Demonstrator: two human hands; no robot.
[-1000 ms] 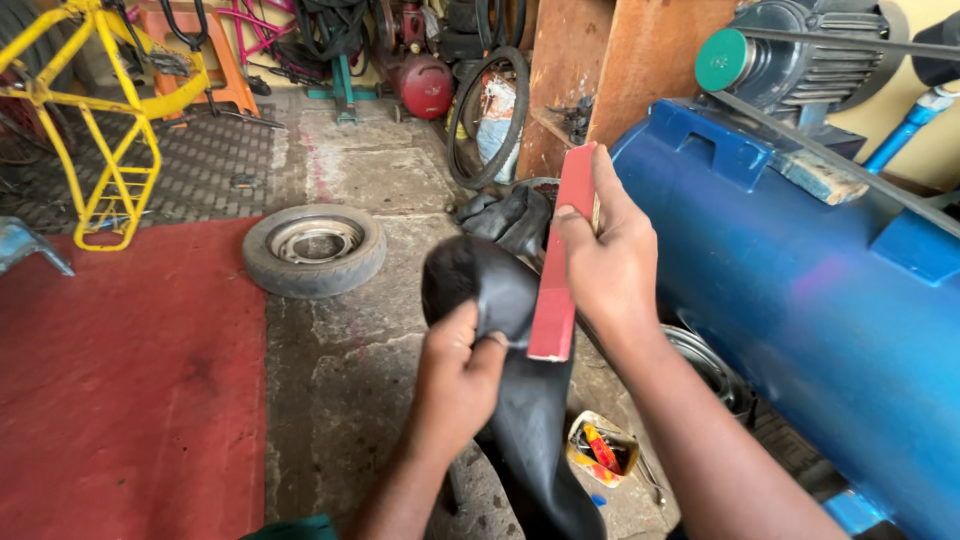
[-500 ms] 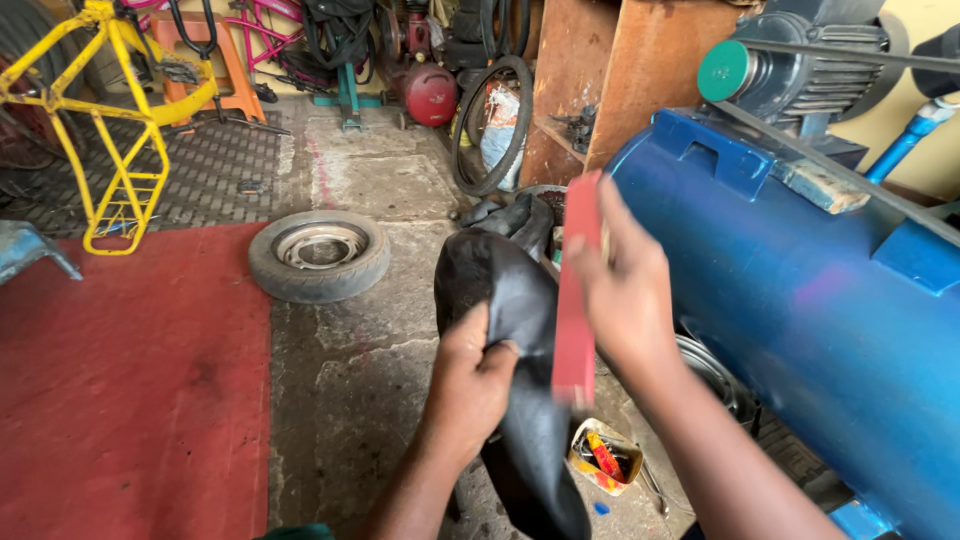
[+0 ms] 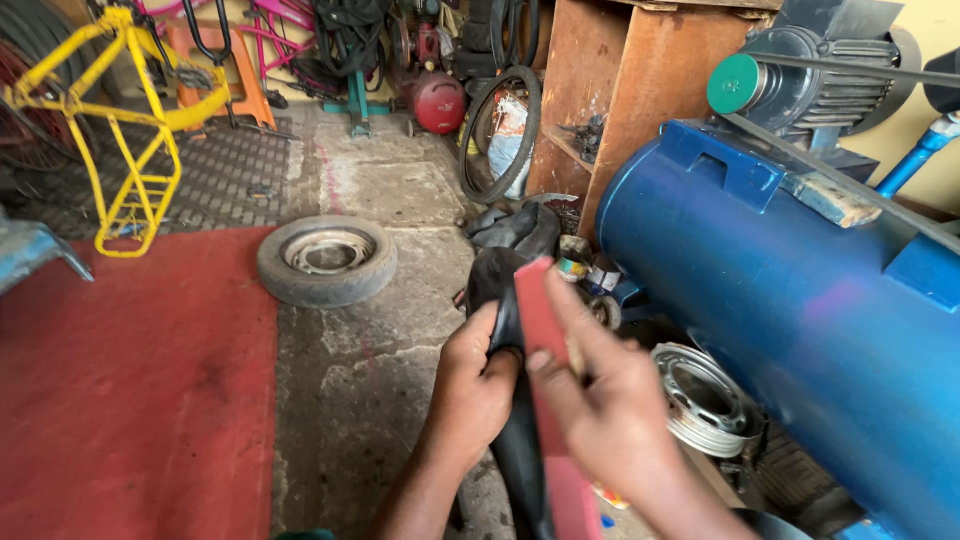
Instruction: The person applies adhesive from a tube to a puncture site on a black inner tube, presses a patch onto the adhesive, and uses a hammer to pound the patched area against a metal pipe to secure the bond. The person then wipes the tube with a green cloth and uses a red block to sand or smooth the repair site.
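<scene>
- Head-camera view looking down at two bare hands in a cluttered workshop, low in the centre of the frame.
- The left hand [image 3: 475, 385] is closed around a black rubber inner tube [image 3: 500, 290], gripping a fold of it, seemingly to hold the limp rubber steady and present one patch of its surface.
- The tube rises just above the hands at centre frame and hangs down between the forearms to the bottom edge.
- The right hand [image 3: 610, 415] is wrapped around a flat red strip-shaped tool [image 3: 540, 310], thumb on its face. The strip lies lengthwise against the tube, running from centre frame to the bottom edge, probably so its flat side can press on the rubber. Whether it is a file or a sanding block I cannot tell from this angle.
- Filling the right side of the frame is a large blue air tank [image 3: 800, 310] lying on its side, with a motor [image 3: 800, 75] on top at upper right.
- A small wheel with its tyre [image 3: 327, 260] lies flat on the concrete floor, left of centre, well apart from the hands.
- A bare metal wheel rim [image 3: 705, 400] lies right of the hands, beside the tank.
- A yellow metal frame [image 3: 130, 150] stands at upper left, above a red mat [image 3: 120, 390] covering the lower left floor.
</scene>
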